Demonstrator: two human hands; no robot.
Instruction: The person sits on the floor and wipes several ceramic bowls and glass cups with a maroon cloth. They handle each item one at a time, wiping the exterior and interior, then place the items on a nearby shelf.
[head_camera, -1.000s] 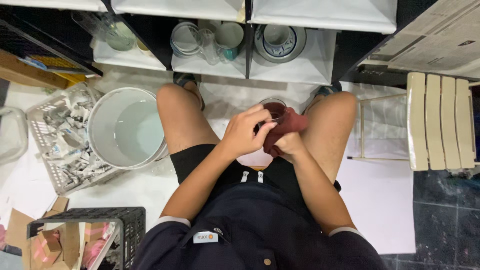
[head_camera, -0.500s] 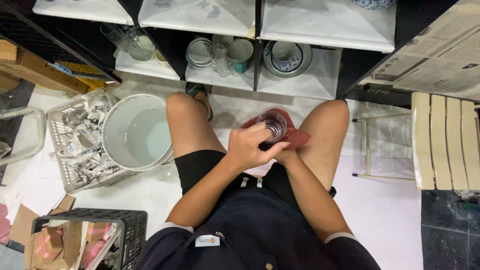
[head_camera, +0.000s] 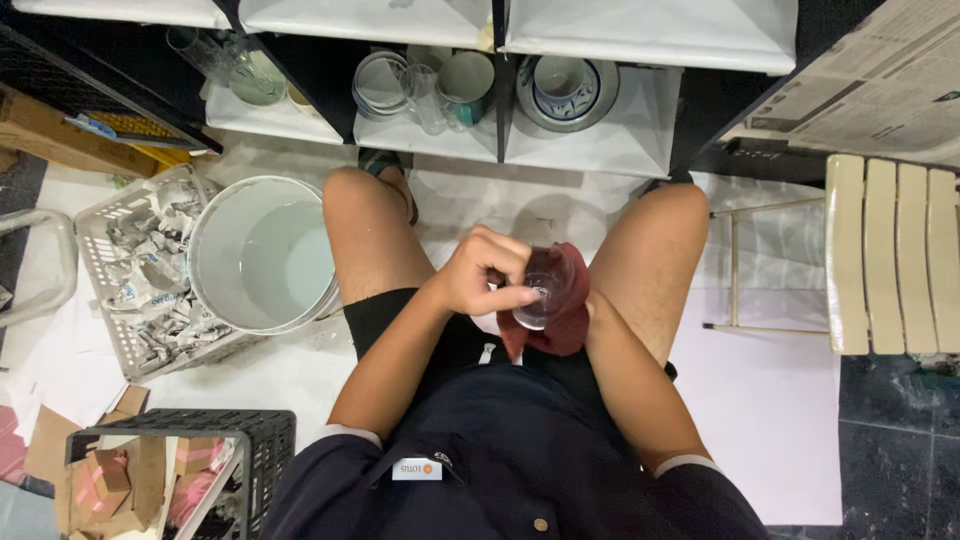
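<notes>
I sit with my knees apart and look down between them. My left hand (head_camera: 478, 272) grips a small clear drinking glass (head_camera: 546, 288) by its rim, and the glass is tilted. A dark red cloth (head_camera: 560, 328) wraps under and around the glass. My right hand is almost fully hidden beneath that cloth, with only the wrist showing at the cloth's right edge; it holds the cloth against the glass.
A white bucket of water (head_camera: 262, 255) stands by my left knee, beside a pale basket of crumpled paper (head_camera: 130, 270). Low shelves ahead hold glasses (head_camera: 385, 85), a cup (head_camera: 465, 80) and a blue-patterned bowl (head_camera: 565, 85). A slatted folding chair (head_camera: 890, 255) is at right; a black crate (head_camera: 170, 460) lies lower left.
The glass went from upright to tilted and came nearer to my lap. The red cloth shifted from behind the glass to under it. My left hand regripped the rim.
</notes>
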